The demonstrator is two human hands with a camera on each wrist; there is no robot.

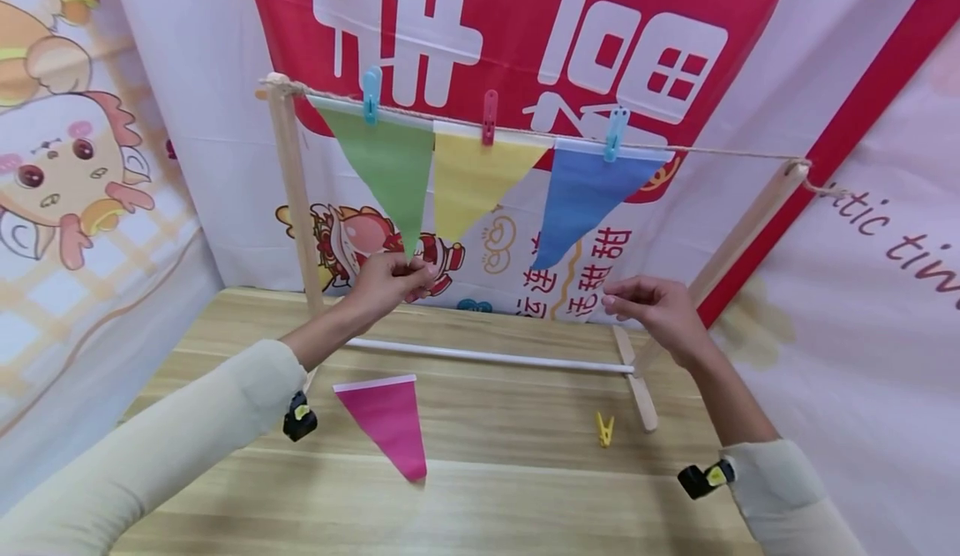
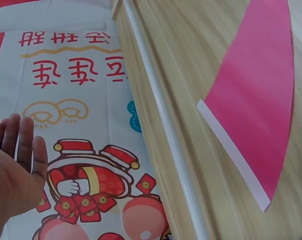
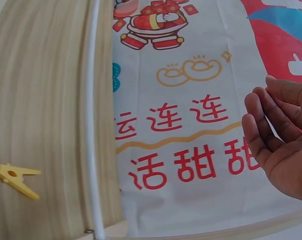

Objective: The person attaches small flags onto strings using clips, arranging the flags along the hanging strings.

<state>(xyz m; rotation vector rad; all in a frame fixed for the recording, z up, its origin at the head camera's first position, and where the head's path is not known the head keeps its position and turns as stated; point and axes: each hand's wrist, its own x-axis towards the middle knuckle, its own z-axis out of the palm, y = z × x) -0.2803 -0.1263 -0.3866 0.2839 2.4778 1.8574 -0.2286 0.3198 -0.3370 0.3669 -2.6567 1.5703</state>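
Observation:
Three triangular pennants hang from a twine line: a green pennant [image 1: 397, 172], a yellow pennant [image 1: 480, 181] and a blue pennant [image 1: 588, 193]. A blue clothespin [image 1: 371, 96], a pink clothespin [image 1: 490, 117] and another blue clothespin [image 1: 616, 133] sit over their white top edges. My left hand [image 1: 393, 281], fingers loosely bent, is by the green tip; contact is unclear. Lower right of the blue pennant, my right hand [image 1: 656, 310] hovers with relaxed fingers, holding nothing. A pink pennant [image 1: 393, 427] and a yellow clothespin [image 1: 604, 429] lie on the table.
Two wooden posts, a left post [image 1: 296, 197] and a right post [image 1: 746, 235], carry the twine. A white rod [image 1: 487, 356] runs low between them. The wooden table [image 1: 517, 506] meets a printed cloth backdrop [image 1: 240, 206] behind.

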